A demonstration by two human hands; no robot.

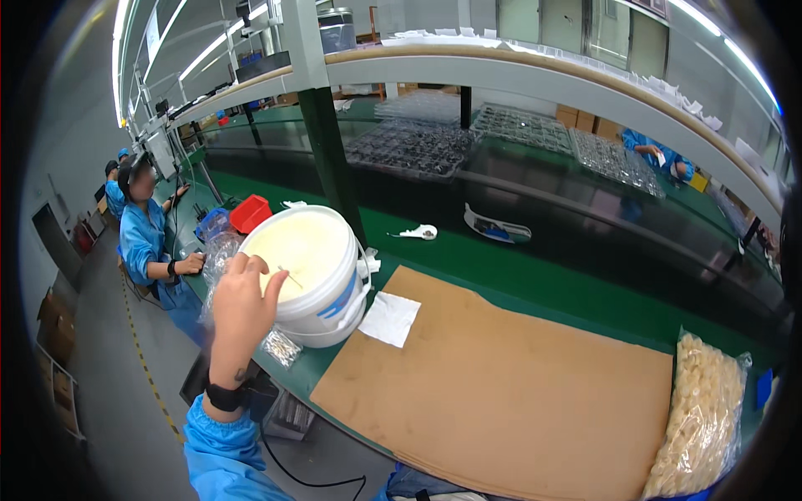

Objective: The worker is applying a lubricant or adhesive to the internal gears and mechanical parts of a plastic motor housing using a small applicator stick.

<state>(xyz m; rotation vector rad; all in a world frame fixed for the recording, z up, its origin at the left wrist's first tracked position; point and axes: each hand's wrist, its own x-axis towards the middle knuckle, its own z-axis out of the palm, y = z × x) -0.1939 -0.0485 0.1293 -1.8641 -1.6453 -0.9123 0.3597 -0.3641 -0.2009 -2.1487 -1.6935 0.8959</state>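
Observation:
My left hand (241,307) reaches over the rim of a white plastic bucket (322,321). The bucket holds a smooth, cream-coloured substance (302,238). A thin stick that looks like a cotton swab (291,277) shows at my thumb tip, just over the cream; my thumb and fingers appear closed on it. Against the bucket's base lies a small clear bag of white-tipped swabs (281,347). A white paper wipe (390,318) rests to the right of the bucket, on the corner of a brown cardboard sheet (510,388). My right hand is out of view.
A bulging clear bag of beige pieces (702,409) stands at the right. Behind the bucket are a red bin (249,214) and a blue bin (214,224). A white part (418,232) lies farther back, before clear trays (409,149). A co-worker (146,221) sits at left.

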